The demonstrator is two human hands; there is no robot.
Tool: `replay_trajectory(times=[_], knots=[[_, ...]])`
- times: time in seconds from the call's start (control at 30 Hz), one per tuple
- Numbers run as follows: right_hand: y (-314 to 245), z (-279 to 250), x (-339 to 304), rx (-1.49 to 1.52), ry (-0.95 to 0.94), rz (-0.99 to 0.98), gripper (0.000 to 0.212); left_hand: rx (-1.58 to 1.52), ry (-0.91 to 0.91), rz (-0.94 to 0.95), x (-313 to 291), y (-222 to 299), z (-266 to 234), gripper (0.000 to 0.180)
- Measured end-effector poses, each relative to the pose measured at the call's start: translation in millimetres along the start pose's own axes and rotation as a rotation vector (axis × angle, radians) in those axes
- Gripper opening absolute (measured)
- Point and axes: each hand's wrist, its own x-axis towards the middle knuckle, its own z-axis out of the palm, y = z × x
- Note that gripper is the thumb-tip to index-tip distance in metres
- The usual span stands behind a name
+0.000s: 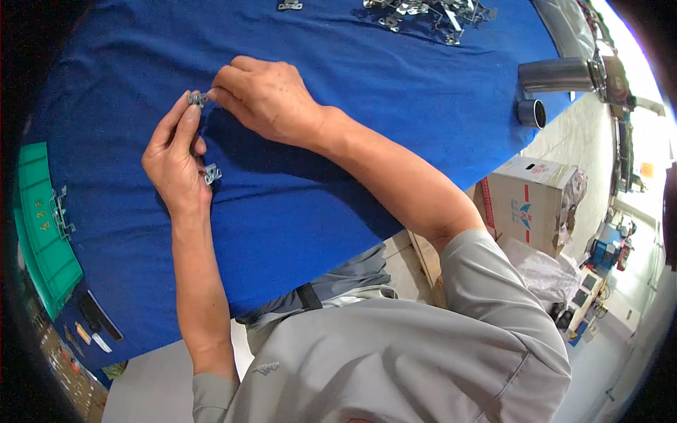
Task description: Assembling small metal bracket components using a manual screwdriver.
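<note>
Over the blue cloth, my left hand pinches a small silvery metal bracket between its fingertips. A second metal bracket pokes out beside the palm of the same hand, held by the curled lower fingers. From the right, my right hand comes in with thumb and fingers pressed together, right at the end of the first bracket. Whatever may be between those right fingertips is too small and covered to make out.
A pile of metal brackets lies at the far side, with one single bracket left of it. A green tray sits at the left. Rightward are a dark cylinder, a short round cap and a cardboard box.
</note>
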Motion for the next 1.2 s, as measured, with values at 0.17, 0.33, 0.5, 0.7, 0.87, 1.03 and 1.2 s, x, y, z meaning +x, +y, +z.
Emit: replay_trajectory(times=[0.17, 0.33, 0.5, 0.7, 0.87, 1.03, 1.2], knots=[[-4.2, -0.5, 1.8, 0.071, -0.002, 0.022, 0.02, 0.002, 0.015, 0.019, -0.7, 0.4, 0.0, 0.026], [-0.5, 4.3, 2.6, 0.039, -0.013, 0.001, 0.017, 0.027, 0.017, 0.024, 0.7, 1.9, -2.1, 0.026], [6.1, 8.4, 7.7, 0.006, 0.004, -0.028, 0.021, 0.009, 0.016, 0.055, -0.5, 8.6, 0.6, 0.026], [-5.7, -11.4, 12.2, 0.122, -0.022, -0.075, 0.009, -0.014, -0.006, 0.027, 4.4, 6.5, 0.4, 0.022], [-12.3, -10.6, 13.9, 0.11, -0.062, -0.062, 0.012, -0.111, -0.014, -0.001, 3.5, 10.2, 2.0, 0.021], [-9.7, -2.6, 10.6, 0.204, -0.047, 0.041, 0.01, -0.125, -0.011, 0.0, 3.9, 9.7, 1.0, 0.021], [-19.1, -8.3, 14.4, 0.105, -0.08, 0.001, 0.009, -0.113, -0.023, 0.025, 3.6, 11.9, 2.5, 0.021]])
